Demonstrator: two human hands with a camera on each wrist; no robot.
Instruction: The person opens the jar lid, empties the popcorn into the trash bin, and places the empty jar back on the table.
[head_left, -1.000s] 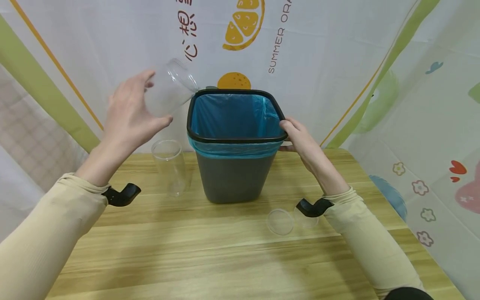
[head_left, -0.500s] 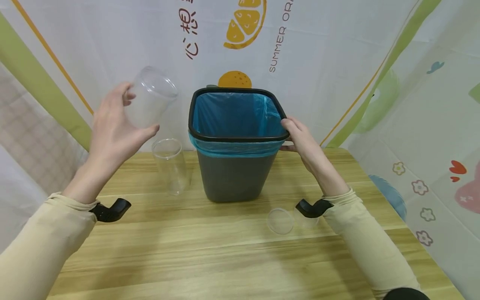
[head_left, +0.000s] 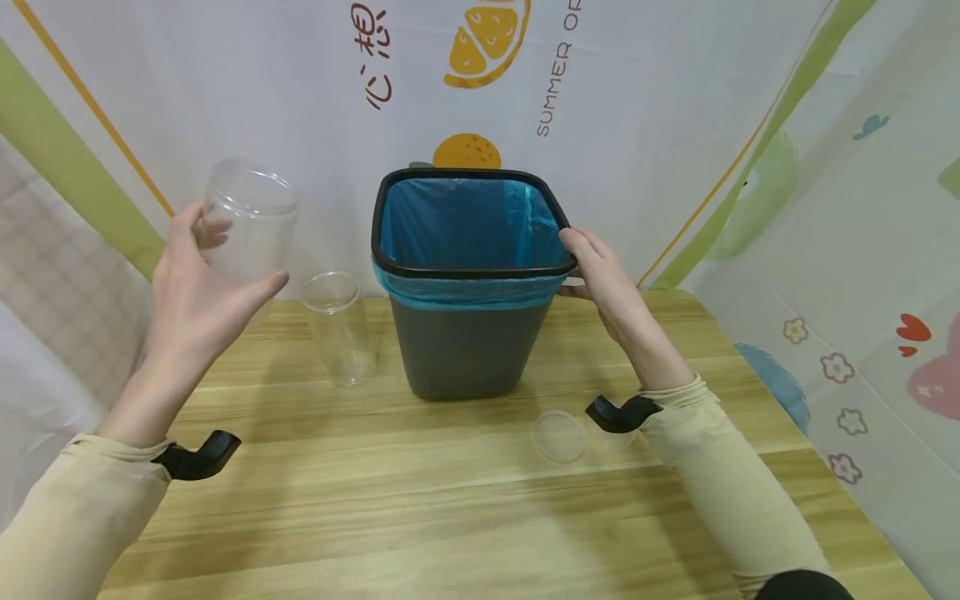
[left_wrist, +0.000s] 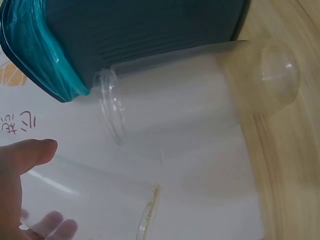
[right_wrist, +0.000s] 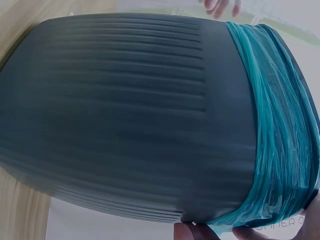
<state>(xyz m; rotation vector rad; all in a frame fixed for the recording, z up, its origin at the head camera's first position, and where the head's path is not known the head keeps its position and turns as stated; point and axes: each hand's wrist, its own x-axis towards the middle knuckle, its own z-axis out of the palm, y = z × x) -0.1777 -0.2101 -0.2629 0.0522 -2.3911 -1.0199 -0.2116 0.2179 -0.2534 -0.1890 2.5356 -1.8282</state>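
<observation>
My left hand (head_left: 191,292) holds a clear plastic jar (head_left: 258,237) above the left side of the table, with thumb and fingers round its sides. The jar is upright, its rim facing up. In the left wrist view, the thumb (left_wrist: 32,152) and fingertips show against this see-through jar. With my right hand (head_left: 603,267) I grip the right rim of a dark grey trash can (head_left: 468,354), lined with a blue bag (head_left: 465,292). Fingertips of that hand show below the bag's folded edge in the right wrist view. A second clear jar (head_left: 341,333) stands between my left hand and the can.
Two thin clear round discs, one of them a lid-like disc (head_left: 560,437), lie on the wooden table (head_left: 420,500) in front of the can, near my right wrist. A white printed curtain (head_left: 637,125) hangs behind and beside the table.
My left hand has drawn the jar left and down, away from the can's rim, and turned it from tilted toward the can to upright. The right hand stays on the rim.
</observation>
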